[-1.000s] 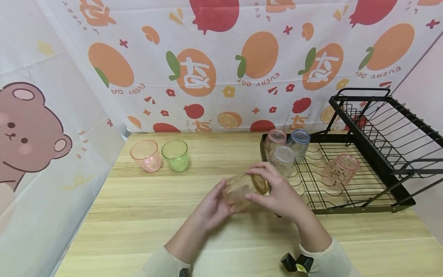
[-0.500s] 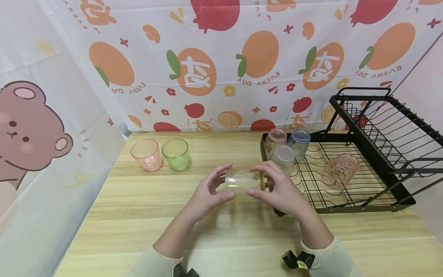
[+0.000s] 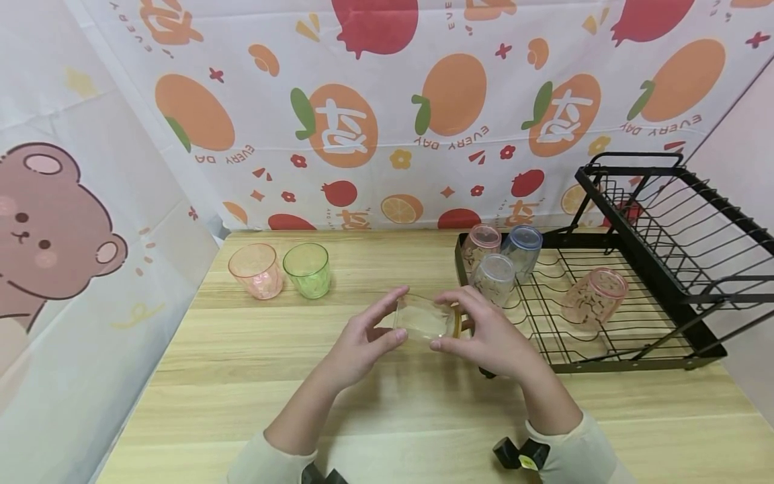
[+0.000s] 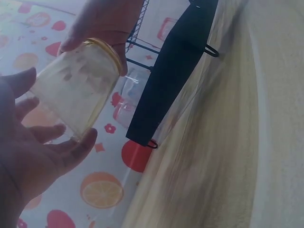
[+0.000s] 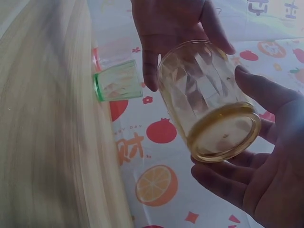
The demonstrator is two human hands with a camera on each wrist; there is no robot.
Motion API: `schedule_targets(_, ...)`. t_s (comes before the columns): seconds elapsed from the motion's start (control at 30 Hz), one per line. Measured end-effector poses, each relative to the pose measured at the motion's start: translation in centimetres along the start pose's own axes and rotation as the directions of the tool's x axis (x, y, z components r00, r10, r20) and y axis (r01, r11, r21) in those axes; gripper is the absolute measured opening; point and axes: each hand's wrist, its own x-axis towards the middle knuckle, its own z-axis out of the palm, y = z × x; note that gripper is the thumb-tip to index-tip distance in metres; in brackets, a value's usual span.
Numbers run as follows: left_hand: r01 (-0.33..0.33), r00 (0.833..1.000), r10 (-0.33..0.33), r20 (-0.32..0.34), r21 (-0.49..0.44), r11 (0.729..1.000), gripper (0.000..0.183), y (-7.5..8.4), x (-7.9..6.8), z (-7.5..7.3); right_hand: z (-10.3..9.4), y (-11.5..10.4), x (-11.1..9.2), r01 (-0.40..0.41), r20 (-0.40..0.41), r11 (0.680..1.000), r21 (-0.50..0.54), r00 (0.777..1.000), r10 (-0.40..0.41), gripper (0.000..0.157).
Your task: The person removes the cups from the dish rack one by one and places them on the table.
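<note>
A clear amber glass cup point(image 3: 425, 318) lies sideways in the air between my two hands, above the table. My left hand point(image 3: 358, 344) holds its left end, thumb on the near side and fingers on the far side. My right hand point(image 3: 491, 334) grips the right end, around the thick amber base point(image 5: 225, 133). Faceted sides of the cup show in the right wrist view. In the left wrist view, the left fingertips point(image 4: 85, 140) touch the cup's wall with the fingers spread, while the right hand covers part of the other end.
A black two-tier dish rack point(image 3: 605, 368) stands at the right. Several cups rest in it, among them a blue one point(image 3: 522, 250) and a pink one point(image 3: 595, 299). At the table's back left stand an orange-pink cup point(image 3: 256, 272) and a green cup point(image 3: 307, 271).
My left hand has moved from under the cup to its left end, thumb now on the near side. The cup has turned from slanted to nearly level. My right hand keeps its grip.
</note>
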Motion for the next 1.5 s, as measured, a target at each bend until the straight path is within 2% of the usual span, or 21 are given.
schedule_targets(0.2, -0.042, 0.999, 0.044, -0.01, 0.157, 0.987, 0.054, -0.1, -0.1, 0.2, 0.1, 0.0, 0.0, 0.004, 0.041, 1.0, 0.004, 0.999, -0.004, 0.062)
schedule_targets(0.3, -0.053, 0.998, 0.058, -0.013, 0.251, 0.967, 0.051, -0.1, -0.1, 0.4, 0.1, 0.1, 0.0, -0.003, 0.065, 1.0, 0.002, 0.998, 0.003, 0.058)
schedule_targets(0.47, -0.03, 0.999, 0.035, -0.006, 0.338, 0.941, 0.049, 0.0, -0.2, 0.4, 0.1, 0.2, -0.1, 0.004, 0.102, 1.0, -0.013, 0.995, -0.002, 0.049)
schedule_targets(0.53, -0.033, 0.999, 0.036, 0.001, 0.398, 0.917, 0.048, 0.0, -0.1, 0.4, 0.0, 0.4, 0.0, 0.016, 0.112, 0.999, -0.028, 0.994, -0.012, 0.043)
schedule_targets(0.57, -0.035, 0.999, 0.037, 0.004, 0.439, 0.898, 0.047, -0.1, -0.1, 0.4, -0.1, 0.4, 0.0, 0.018, 0.112, 0.999, -0.039, 0.994, -0.013, 0.04)
schedule_targets(0.63, -0.041, 0.999, 0.04, 0.013, 0.543, 0.839, 0.046, -0.2, -0.1, 0.4, -0.3, 0.5, 0.0, 0.014, 0.107, 0.998, -0.055, 0.994, -0.008, 0.034)
schedule_targets(0.8, -0.04, 0.999, 0.035, 0.023, 0.786, 0.617, 0.046, -0.9, 0.1, 0.4, -1.1, 0.8, -0.1, -0.033, 0.062, 0.996, -0.082, 0.997, 0.038, 0.025)
schedule_targets(1.03, -0.058, 0.997, 0.077, 0.032, 0.927, 0.37, 0.044, -1.7, 0.7, 0.0, -3.0, 1.9, -0.2, -0.084, -0.018, 0.989, -0.124, 0.996, 0.082, 0.027)
schedule_targets(1.1, -0.057, 0.996, 0.089, 0.031, 0.948, 0.313, 0.044, -1.9, 1.0, -0.3, -3.9, 2.4, -0.3, -0.099, -0.058, 0.984, -0.148, 0.994, 0.092, 0.03)
schedule_targets(1.17, -0.053, 0.995, 0.098, 0.027, 0.961, 0.27, 0.044, -2.2, 1.2, -0.5, -4.8, 3.0, -0.5, -0.127, -0.12, 0.973, -0.194, 0.987, 0.105, 0.032)
schedule_targets(1.27, -0.047, 0.994, 0.107, 0.023, 0.972, 0.232, 0.044, -2.6, 1.5, -0.9, -6.4, 3.9, -0.9, -0.167, -0.237, 0.947, -0.274, 0.966, 0.102, 0.033)
schedule_targets(1.37, -0.049, 0.992, 0.124, 0.025, 0.979, 0.196, 0.045, -2.9, 1.9, -1.2, -8.0, 4.8, -1.4, -0.223, -0.354, 0.919, -0.324, 0.93, 0.101, 0.033)
schedule_targets(1.5, -0.047, 0.989, 0.148, 0.025, 0.987, 0.153, 0.047, -3.4, 2.8, -1.8, -9.7, 6.2, -2.1, -0.326, -0.46, 0.887, -0.326, 0.875, 0.152, 0.036)
